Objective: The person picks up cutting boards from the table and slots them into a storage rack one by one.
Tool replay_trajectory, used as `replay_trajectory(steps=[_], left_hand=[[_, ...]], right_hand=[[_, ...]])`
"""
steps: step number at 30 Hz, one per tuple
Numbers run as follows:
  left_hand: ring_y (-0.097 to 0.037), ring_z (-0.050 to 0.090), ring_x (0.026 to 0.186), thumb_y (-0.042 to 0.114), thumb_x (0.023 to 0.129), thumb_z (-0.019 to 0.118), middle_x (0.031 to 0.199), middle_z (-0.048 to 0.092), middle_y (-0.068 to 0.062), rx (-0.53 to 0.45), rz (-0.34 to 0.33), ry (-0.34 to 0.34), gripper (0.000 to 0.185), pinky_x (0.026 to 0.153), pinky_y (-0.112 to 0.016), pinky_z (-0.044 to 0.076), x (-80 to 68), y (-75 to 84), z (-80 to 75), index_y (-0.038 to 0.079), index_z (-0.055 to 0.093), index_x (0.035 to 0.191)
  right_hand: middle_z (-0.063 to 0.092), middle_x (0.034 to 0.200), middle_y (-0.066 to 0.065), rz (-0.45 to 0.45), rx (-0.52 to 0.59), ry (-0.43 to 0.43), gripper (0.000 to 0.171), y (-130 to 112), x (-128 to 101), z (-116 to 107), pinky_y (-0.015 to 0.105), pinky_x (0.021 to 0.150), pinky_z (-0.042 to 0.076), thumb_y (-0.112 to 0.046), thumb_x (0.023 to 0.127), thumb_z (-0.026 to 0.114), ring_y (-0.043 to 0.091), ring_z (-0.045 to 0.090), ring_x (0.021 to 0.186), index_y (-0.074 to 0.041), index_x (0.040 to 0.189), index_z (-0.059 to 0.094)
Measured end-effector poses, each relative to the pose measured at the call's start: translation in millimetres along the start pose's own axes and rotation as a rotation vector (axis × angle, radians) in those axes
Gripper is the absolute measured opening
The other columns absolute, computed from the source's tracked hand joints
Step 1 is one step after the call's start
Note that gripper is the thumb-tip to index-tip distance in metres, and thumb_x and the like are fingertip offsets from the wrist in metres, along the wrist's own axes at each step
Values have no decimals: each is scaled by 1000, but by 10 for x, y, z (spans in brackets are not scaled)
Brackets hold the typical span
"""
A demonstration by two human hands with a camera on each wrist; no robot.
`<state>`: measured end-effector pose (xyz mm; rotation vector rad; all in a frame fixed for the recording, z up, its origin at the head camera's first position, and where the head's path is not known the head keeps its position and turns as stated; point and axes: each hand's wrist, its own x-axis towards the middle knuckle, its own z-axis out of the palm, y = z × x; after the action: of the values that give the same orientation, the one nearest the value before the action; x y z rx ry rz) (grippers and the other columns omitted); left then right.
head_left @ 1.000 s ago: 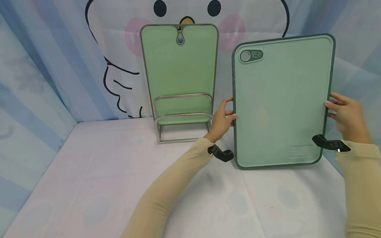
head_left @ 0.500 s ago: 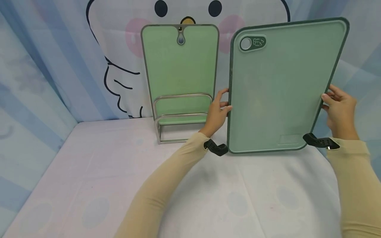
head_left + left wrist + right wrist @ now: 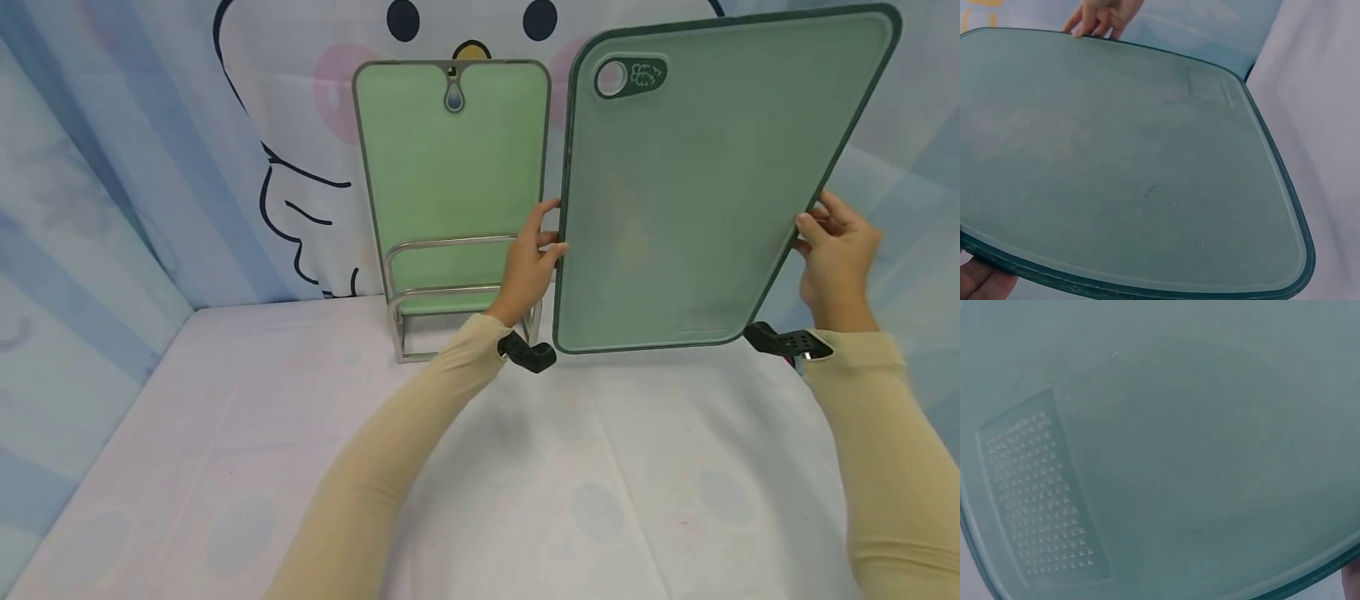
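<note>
A large pale green cutting board with a dark green rim is held up off the table, its top tilted away. My left hand grips its left edge between thumb and fingers, and my right hand pinches the right edge. Near its top left corner is a round hole in a dark green handle plate. In the right wrist view, a grating patch of small raised points fills one corner. Another green cutting board stands upright in a metal wire rack, left of the held board.
White cloth covers the table. Behind it hangs a blue and white curtain printed with a cartoon face. The rack stands near the table's back edge, partly behind my left forearm.
Both hands have raised the held cutting board off the table and moved it back and slightly left, tilting it more. The board in the rack has stayed still.
</note>
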<state>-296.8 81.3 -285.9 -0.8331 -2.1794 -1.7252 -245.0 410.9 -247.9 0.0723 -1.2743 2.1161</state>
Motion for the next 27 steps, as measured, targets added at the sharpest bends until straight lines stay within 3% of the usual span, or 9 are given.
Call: replay_trajectory(steps=[10,20,27], left_hand=[[-19,63,107,9,95,55,123,62,-15,31,25,22,56,62,-22,42,86,11,-126,21,33,144],[-22,60,115,8,94,55,133,55,-14,21,47,41,56,67,-26,46,96,1,-216,17,34,144],[-21,60,115,7,93,57,142,48,-9,25,60,47,56,79,-30,53,148,-20,-270,16,34,144]], right_hand=[[53,77,10,-82,46,21,33,75,51,180,22,46,45,11,79,65,16,49,63,7,112,66],[52,80,9,-67,17,10,32,94,118,293,22,48,46,11,82,62,15,46,67,4,113,66],[50,79,8,-42,11,13,31,112,169,367,21,46,43,11,85,58,14,45,66,2,113,67]])
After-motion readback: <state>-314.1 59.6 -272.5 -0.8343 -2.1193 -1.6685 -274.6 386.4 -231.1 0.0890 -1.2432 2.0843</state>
